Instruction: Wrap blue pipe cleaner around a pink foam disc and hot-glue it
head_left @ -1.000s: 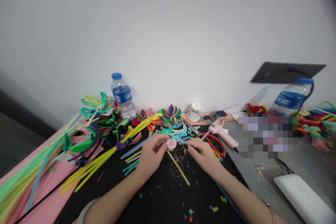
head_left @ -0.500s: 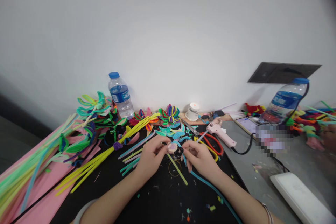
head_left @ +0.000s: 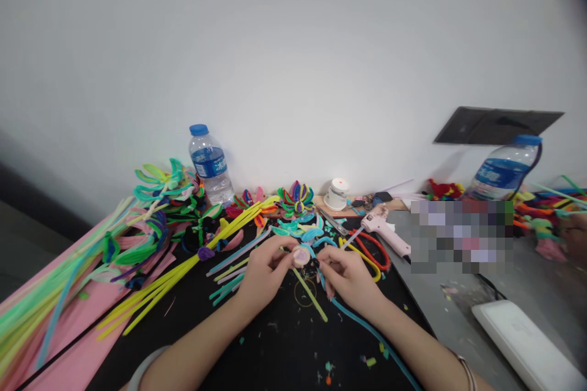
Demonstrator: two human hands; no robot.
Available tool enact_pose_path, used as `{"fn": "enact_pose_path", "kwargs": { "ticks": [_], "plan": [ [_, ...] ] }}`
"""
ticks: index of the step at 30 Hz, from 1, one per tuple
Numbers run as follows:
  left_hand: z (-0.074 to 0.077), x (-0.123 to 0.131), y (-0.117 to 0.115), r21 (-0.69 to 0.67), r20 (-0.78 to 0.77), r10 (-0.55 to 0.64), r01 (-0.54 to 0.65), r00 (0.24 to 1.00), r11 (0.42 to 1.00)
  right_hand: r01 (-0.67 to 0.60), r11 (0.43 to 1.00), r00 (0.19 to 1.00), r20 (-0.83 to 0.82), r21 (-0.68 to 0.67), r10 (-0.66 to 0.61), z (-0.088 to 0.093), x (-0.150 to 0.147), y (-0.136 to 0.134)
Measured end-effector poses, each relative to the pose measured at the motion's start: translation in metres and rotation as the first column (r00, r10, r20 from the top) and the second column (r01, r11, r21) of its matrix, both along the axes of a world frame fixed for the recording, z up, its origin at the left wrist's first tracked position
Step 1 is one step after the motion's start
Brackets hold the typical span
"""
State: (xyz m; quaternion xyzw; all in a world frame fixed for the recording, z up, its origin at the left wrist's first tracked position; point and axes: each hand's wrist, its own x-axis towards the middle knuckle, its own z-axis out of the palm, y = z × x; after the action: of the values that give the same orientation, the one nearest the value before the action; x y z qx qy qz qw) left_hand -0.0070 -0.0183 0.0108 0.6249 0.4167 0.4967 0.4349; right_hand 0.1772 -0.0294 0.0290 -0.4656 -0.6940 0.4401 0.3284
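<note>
My left hand point(head_left: 263, 269) pinches a small pink coiled pipe-cleaner disc point(head_left: 301, 255) on a yellow-green stem point(head_left: 312, 297) that slants down to the right over the black mat point(head_left: 275, 342). My right hand point(head_left: 347, 274) is closed on a blue pipe cleaner point(head_left: 367, 328) right beside the disc; the blue strand trails off toward the lower right along my forearm. Both hands meet just above the mat, fingertips almost touching.
Bundles of yellow, green and pink pipe cleaners point(head_left: 151, 281) lie at left with finished pipe-cleaner flowers point(head_left: 297, 198). A water bottle point(head_left: 208, 165) stands at the wall, another bottle point(head_left: 502, 170) at right. A pink glue gun point(head_left: 385, 229), red-handled scissors point(head_left: 371, 250) and a white box point(head_left: 527, 342) lie right.
My right hand has shifted slightly left and closer to the pink disc, drawing the blue pipe cleaner in beside it. The left hand has stayed in place.
</note>
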Motion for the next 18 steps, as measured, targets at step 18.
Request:
{"fn": "enact_pose_path", "kwargs": {
  "ticks": [18],
  "plan": [
    [-0.0007, -0.0007, 0.0007, -0.045, 0.032, -0.006, 0.007, 0.999, 0.999, -0.011, 1.000, 1.000, 0.021, 0.001, 0.011, -0.0048, 0.0047, 0.0043]
  ]
}}
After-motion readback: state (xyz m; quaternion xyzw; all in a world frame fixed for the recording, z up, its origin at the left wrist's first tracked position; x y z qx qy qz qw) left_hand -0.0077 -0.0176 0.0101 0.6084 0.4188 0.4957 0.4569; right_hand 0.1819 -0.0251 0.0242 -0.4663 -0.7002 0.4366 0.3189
